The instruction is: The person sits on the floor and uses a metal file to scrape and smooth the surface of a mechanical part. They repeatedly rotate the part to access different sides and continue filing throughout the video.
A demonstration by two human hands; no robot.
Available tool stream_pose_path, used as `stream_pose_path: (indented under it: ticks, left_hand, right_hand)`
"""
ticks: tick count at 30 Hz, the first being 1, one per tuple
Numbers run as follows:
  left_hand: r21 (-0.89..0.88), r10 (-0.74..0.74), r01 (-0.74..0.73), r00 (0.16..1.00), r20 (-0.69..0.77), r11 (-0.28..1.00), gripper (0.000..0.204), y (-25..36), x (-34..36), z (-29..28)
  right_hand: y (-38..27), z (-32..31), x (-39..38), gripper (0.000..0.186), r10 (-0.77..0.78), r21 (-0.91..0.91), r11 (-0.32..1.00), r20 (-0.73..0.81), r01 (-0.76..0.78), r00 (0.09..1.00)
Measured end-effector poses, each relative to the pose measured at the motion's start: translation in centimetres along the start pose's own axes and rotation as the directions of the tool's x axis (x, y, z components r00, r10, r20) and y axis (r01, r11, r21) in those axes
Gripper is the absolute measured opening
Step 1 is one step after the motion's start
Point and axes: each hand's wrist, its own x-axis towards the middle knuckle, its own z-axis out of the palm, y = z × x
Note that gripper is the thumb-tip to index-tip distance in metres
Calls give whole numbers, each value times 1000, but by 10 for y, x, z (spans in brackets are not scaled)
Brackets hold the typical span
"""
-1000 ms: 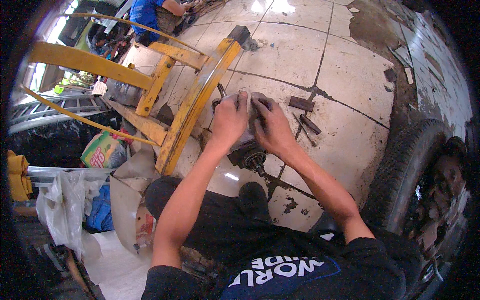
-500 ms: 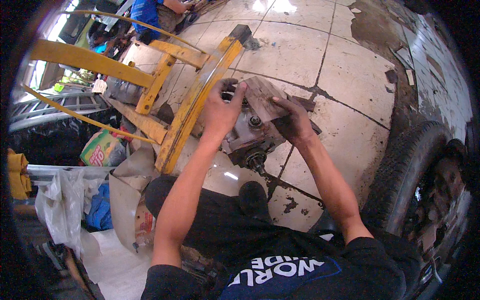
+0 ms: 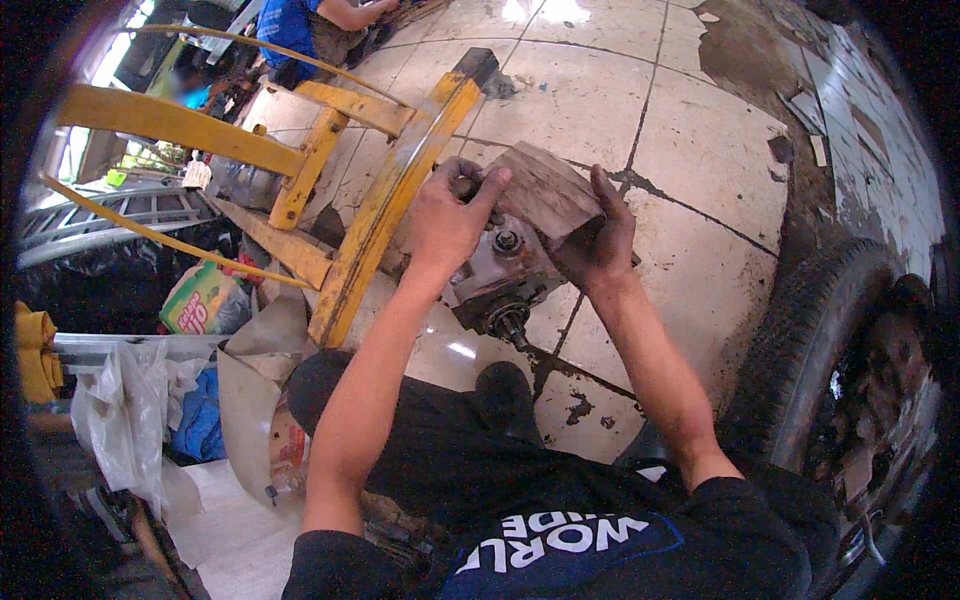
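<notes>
Between my hands is a flat, grey-brown rectangular piece [image 3: 545, 190] with a streaked face; sheet or thin block, I cannot tell. My left hand [image 3: 455, 215] has its fingers curled, thumb and forefinger closed at the left edge of the piece. The blackened right hand [image 3: 600, 235] grips the piece by its right end, some of its fingers hidden behind. Just below them on the floor, partly covered, sits a greasy metal assembly [image 3: 510, 275] with a round fitting on top and a stub shaft toward me.
A yellow metal frame [image 3: 390, 215] stands to the left. Beyond it a person in blue [image 3: 290, 35] is low to the tiled floor [image 3: 700, 150]. A large tyre [image 3: 810, 340] is at the right. Plastic sheeting [image 3: 125, 410] and a bag [image 3: 205, 300] lie left of my legs.
The piece has tilted and moved slightly right. My right thumb has left its upper face, and the right fingers now stand up along its right end. The metal assembly has stayed put.
</notes>
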Motion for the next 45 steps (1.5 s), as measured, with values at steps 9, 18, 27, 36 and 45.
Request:
stream_pose_path:
  ticks: [9,18,27,36,45]
  left_hand:
    - [95,120,-121,993,16,988,41,-18,3,6]
    - [114,-5,2,1000,29,993,49,-45,17,1]
    - [399,79,-65,997,-19,915,64,-99,22,24]
    - [428,-6,55,993,-116,902,80,-165,35,25]
    - [495,126,-90,991,-41,864,82,-223,25,42]
  right_hand:
    - [0,-6,3,45,41,-351,927,-256,-132,966]
    - [-44,-39,22,36,-525,-764,579,-82,284,847]
    - [8,-137,32,42,-313,-862,-501,264,78,912]
    - [25,-135,16,57,-81,-829,-556,-18,-60,997]
    - [15,-116,29,75,120,-710,-696,-262,-107,957]
